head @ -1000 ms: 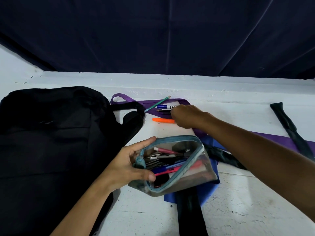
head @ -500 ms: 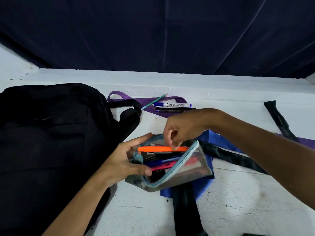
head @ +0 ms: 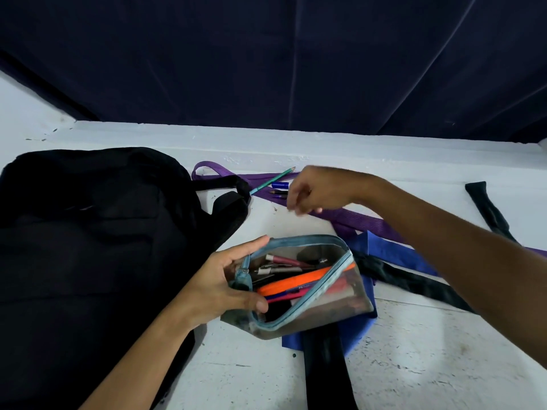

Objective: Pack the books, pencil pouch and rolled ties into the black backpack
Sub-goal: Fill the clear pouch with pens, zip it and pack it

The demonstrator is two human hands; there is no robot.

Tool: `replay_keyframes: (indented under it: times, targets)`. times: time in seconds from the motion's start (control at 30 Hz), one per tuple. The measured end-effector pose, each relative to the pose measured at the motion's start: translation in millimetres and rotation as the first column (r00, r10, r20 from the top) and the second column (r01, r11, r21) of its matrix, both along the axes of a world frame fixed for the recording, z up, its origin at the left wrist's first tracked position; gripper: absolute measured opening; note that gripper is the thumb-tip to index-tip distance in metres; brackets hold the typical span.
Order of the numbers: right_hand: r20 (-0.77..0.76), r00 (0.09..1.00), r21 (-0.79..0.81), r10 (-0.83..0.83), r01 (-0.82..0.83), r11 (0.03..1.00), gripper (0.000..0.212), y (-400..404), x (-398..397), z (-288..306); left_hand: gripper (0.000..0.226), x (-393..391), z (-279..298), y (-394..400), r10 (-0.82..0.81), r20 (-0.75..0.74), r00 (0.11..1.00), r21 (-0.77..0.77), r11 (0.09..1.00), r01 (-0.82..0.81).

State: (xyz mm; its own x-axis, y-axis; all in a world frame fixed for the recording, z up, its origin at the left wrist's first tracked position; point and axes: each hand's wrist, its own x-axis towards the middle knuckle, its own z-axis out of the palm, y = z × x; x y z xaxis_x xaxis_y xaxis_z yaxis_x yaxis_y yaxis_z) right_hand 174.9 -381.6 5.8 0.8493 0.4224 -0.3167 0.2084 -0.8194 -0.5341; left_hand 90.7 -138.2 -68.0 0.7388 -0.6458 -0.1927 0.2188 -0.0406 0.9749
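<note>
Pencil pouch, clear with blue zip, lay unzipped on the white table just right of the black backpack, its mouth held apart by the left hand, thumb and fingers clamped on the zip end. Packing looked barely begun: a green pencil and pens remained loose, ties lay unrolled, and no books were visible. The right hand hovered beyond the pouch, over those pens, fingers loosely curled and blurred, holding nothing discernible.

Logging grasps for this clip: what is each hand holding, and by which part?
The left hand grips the clear, blue-zippered pencil pouch by its open left end. The right hand holds nothing, reaching toward the loose pens.
</note>
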Motion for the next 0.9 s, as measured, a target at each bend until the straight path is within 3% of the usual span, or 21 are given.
replay_keyframes:
  times: [0.07,0.17,0.4,0.5,0.57,0.6,0.67,0.73,0.8,0.9]
  targets:
    - [0.227,0.954,-0.004,-0.198,0.204,0.979,0.014,-13.6,20.5,-23.0,0.111,0.3,-0.7,0.1,0.003,0.001,1.000,0.007,1.000,-0.003]
    - [0.267,0.922,-0.019,-0.279,0.295,0.955,0.018,-26.1,34.4,-60.6,0.110,0.4,-1.7,-0.2,0.015,0.003,1.000,0.007,1.000,-0.015]
    - [0.434,0.892,-0.238,-0.124,0.246,0.939,0.025,-18.5,30.3,-88.3,0.111,1.4,-2.7,-0.7,0.025,0.011,1.000,0.012,1.000,-0.025]
    - [0.453,0.889,-0.448,0.072,0.157,0.880,0.024,-12.3,28.3,-84.7,0.113,0.9,-2.0,-1.1,0.028,0.005,1.000,0.011,1.000,-0.028]
    - [0.467,0.878,-0.470,0.108,0.143,0.871,0.022,-6.9,23.8,-75.4,0.114,0.5,-1.7,-1.3,0.027,0.003,1.000,0.010,1.000,-0.027]
    - [0.488,0.872,-0.381,0.038,0.173,0.908,0.020,-3.7,21.2,-67.6,0.114,0.4,-1.7,-1.2,0.026,0.004,1.000,0.011,1.000,-0.026]
    - [0.482,0.835,0.007,-0.267,0.301,0.954,0.014,2.6,16.2,-47.3,0.114,0.1,-2.2,-1.3,0.029,0.010,1.000,0.014,0.999,-0.029]
    - [0.291,0.815,0.431,-0.502,0.356,0.829,0.009,8.0,6.0,-20.7,0.113,0.3,-3.2,-1.2,0.038,0.017,0.999,0.025,0.999,-0.039]
    - [0.006,0.901,0.604,-0.433,0.342,0.720,0.013,10.2,-9.7,4.1,0.113,0.9,-4.6,-0.7,0.040,0.022,0.999,0.029,0.999,-0.040]
    - [-0.185,0.974,0.484,-0.131,0.206,0.850,0.008,10.0,-27.2,15.1,0.113,0.6,-4.5,-1.1,0.038,0.012,0.999,0.017,0.999,-0.038]
